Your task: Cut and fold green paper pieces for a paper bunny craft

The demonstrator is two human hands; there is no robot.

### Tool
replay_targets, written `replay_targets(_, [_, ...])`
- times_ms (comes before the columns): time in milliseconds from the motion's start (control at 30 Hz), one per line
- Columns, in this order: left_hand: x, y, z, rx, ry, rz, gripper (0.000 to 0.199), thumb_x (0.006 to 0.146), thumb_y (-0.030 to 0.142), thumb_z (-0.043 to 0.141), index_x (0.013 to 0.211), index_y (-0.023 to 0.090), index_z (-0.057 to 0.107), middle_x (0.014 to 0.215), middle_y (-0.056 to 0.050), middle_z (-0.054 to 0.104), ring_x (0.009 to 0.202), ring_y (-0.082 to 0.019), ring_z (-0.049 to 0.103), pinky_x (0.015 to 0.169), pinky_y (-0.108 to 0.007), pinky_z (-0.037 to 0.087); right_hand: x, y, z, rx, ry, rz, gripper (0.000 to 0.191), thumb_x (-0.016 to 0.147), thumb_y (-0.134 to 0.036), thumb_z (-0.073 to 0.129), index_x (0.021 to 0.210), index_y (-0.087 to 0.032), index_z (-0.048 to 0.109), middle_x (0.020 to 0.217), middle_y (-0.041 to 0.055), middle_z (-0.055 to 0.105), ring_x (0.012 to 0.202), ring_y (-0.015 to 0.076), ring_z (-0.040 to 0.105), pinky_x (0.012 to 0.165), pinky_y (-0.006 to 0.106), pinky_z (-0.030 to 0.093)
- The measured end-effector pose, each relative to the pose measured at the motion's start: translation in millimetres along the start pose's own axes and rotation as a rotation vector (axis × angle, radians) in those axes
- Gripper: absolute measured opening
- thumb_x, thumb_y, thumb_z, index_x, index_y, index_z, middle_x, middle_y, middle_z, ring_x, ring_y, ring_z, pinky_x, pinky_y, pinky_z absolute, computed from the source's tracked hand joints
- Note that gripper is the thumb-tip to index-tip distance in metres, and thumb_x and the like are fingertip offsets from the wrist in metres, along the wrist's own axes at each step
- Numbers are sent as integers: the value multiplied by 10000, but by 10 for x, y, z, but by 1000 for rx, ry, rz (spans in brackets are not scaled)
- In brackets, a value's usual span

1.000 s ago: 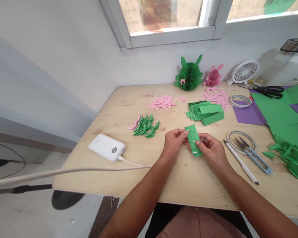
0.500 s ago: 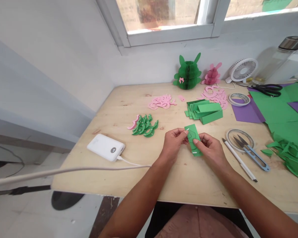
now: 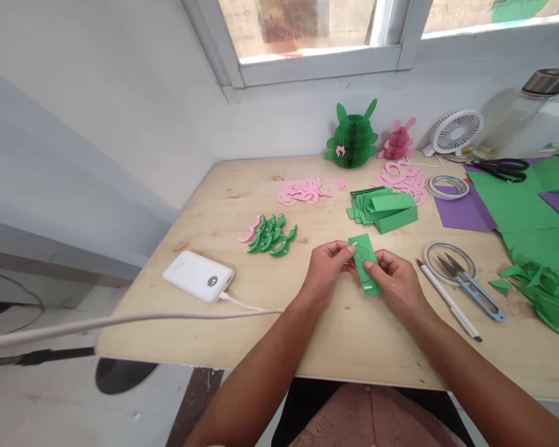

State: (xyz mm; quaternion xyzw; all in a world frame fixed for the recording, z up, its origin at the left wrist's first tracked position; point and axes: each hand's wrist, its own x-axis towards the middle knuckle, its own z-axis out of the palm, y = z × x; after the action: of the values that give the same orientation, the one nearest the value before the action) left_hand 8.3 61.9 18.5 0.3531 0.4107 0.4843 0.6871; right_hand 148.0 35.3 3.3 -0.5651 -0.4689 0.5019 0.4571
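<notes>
Between my two hands is a green paper strip [image 3: 364,253] with a curved outline drawn on it and small white patches near its ends. My left hand [image 3: 327,266] pinches its left edge between thumb and fingers. From the other side my right hand [image 3: 395,277] grips it, the thumb lying on its face. Both hands are just above the wooden table [image 3: 261,341]. Beyond them lies a stack of folded green paper strips [image 3: 384,210]. To the right of my right hand are a white pen [image 3: 451,302], blue thread snips [image 3: 477,292] and a tape roll [image 3: 428,254].
Green curved cutouts [image 3: 271,236] and pink cutouts [image 3: 302,191] lie left of centre. A white power bank [image 3: 198,276] trails a cable. Green and pink paper figures [image 3: 351,143] stand by the wall, near a small fan [image 3: 457,131]. Black scissors [image 3: 500,167] and green scraps [image 3: 545,288] are right.
The green paper strip and both hands have shifted very slightly to the right. The grip looks the same, and the other things on the table have not moved.
</notes>
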Motion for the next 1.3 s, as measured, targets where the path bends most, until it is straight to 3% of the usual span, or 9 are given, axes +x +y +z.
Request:
replay_targets(500, [17,0,-25,-34,0,-26,252,626,341,726,744,134,645,642,-17,632,577,-116,579,586,-245,468,-4,-23,17,51,44,13,248,692,-407,687,715,-168,623,620,-8,585,533,106,482,483,221,369])
replay_targets(1300, [0,29,-7,19,48,20,218,648,340,712,674,133,648,607,-5,604,545,-93,538,575,-231,448,-9,-21,6,32,23,2,261,700,-426,685,703,-178,605,581,-25,535,499,99,431,459,224,342])
